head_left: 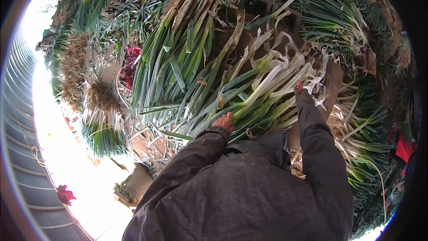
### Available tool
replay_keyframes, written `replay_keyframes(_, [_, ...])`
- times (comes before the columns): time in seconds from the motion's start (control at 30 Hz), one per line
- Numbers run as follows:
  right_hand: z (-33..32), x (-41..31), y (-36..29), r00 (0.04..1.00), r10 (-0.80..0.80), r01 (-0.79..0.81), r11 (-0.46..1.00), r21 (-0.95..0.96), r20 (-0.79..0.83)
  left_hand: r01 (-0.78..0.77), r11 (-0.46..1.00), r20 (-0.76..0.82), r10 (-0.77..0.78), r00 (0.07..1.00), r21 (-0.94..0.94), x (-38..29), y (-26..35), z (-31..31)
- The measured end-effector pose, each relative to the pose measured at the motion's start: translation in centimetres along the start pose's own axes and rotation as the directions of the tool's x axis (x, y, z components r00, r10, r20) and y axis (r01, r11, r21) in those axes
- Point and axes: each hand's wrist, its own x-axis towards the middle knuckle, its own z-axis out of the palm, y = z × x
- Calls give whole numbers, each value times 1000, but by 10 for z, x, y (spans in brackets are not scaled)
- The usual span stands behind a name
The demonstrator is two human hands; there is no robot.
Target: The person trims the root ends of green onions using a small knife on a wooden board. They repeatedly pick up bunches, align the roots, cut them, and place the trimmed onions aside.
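Note:
Large green onions (259, 88) lie in a loose heap before me, white ends to the upper right and green leaves to the lower left. My left hand (224, 122) is closed around the green part of a stalk at the near side of the heap. At the white ends, my right hand (299, 88) has a small red thing between its fingers; what it is I cannot tell. Loose pale outer skins (319, 87) hang about that hand. Farther off lies a bunch with brown roots and withered outer leaves (190, 16).
Trimmed green onions (361, 134) are piled at the right, more (331, 6) at the upper right. A rooted bundle (103, 124) stands at the left, near red netting (131, 65). A dark plastic crate (271, 10) lies beyond the heap. Cardboard (333, 80) shows beside my right hand.

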Motion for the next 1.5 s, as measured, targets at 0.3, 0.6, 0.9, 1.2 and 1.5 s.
replay_keyframes(0.3, [10, -8, 2, 996, -60, 54, 994, 96, 62, -103, 993, -58, 100, 993, -61, -9, 16, 12])
replay_keyframes(0.6, [48, 2, -69, 907, -395, 420, 865, 274, -144, -135, 966, -559, -11, 829, -219, 91, -4, -16])
replay_keyframes(0.9, [68, 47, -112, 988, -148, 153, 981, -122, 51, 269, 937, -70, -291, 954, -222, 94, -92, 56])
replay_keyframes(1.2, [64, -9, -3, 998, 17, -26, 980, -195, -52, 175, 926, 226, -101, 969, -334, 95, -63, -10])
replay_keyframes(1.5, [51, -57, 11, 988, 7, 10, 994, 110, -156, -42, 901, 136, 111, 985, -433, 114, -11, -30])
